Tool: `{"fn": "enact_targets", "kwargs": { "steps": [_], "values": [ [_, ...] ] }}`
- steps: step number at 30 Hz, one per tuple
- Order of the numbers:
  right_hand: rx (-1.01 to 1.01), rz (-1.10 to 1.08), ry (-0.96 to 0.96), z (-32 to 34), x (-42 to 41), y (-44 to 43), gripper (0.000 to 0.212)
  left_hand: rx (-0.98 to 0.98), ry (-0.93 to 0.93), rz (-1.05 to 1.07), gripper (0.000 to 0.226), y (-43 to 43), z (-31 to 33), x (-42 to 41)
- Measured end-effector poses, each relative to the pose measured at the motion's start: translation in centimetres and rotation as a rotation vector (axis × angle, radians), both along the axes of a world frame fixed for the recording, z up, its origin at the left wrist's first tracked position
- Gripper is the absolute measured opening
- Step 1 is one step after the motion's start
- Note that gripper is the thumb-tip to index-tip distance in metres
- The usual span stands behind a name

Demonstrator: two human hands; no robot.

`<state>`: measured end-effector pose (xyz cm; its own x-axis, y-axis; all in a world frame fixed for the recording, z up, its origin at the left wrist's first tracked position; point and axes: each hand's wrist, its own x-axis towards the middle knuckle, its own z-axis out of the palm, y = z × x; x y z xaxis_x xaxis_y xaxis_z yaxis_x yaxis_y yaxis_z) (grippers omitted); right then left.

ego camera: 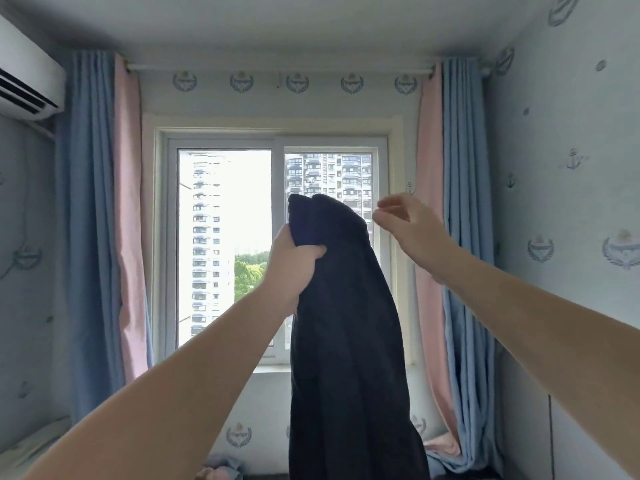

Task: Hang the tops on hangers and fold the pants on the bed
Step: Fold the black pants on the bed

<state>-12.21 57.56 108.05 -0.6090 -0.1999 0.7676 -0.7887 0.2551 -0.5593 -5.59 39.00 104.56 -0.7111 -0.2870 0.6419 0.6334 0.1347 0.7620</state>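
Dark garment [346,323] hangs in front of the window [277,174], bunched near its top in my left hand [294,261]. My fingers and thumb are curled tight round a fistful of cloth just below its upper edge. From that grip it drops in one long fold past the window sill and out of view at the bottom. I cannot tell whether it is a top or pants.

My right hand [405,223] is raised before the window's right edge, beside the garment's top but apart from the cloth. Its fingers are loosely curled, thumb near forefinger, holding nothing.

Blue and pink curtains [93,202] hang on both sides of the window, and an air conditioner [24,74] sits high on the wall to the window's left. Below the window, at the bottom of my view, lies a small heap of pink and blue cloth [221,469].
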Motion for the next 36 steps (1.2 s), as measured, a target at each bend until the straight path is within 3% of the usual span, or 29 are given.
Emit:
{"fn": "enact_targets", "kwargs": {
  "steps": [3, 5, 8, 10, 13, 18, 24, 36],
  "values": [
    [-0.064, 0.028, -0.251, -2.0, -0.7, 0.1, 0.091, 0.043, -0.048, -0.066, 0.038, -3.2, 1.0, 1.6],
    [-0.007, 0.200, -0.527, -3.4, -0.5, -0.9, 0.110, 0.103, -0.068, -0.137, 0.036, -5.5, 1.6, 2.7],
    [0.028, 0.568, -0.765, -5.2, 1.0, -4.1, 0.078, 0.154, -0.121, -0.248, 0.034, -8.9, 2.2, 4.4],
    [-0.029, 0.642, -0.795, -5.3, 2.7, -6.9, 0.063, 0.154, -0.156, -0.303, 0.033, -11.1, 2.2, 5.6],
    [-0.087, 0.547, -0.727, -4.5, 5.0, -10.7, 0.053, 0.101, -0.163, -0.246, 0.033, -14.8, 2.1, 7.1],
    [-0.155, 0.255, -0.487, -2.9, 8.1, -15.2, 0.033, -0.193, -0.153, 0.146, 0.027, -19.7, 1.8, 9.6],
    [-0.160, 0.200, -0.391, -0.8, 14.4, -19.2, 0.011, -0.154, -0.153, 0.298, 0.024, -22.5, 2.4, 14.3],
    [-0.148, 0.191, -0.297, -0.9, 31.4, -18.5, 0.015, -0.400, 0.042, 0.565, 0.016, -22.5, -0.2, 31.0]
  ]
}}
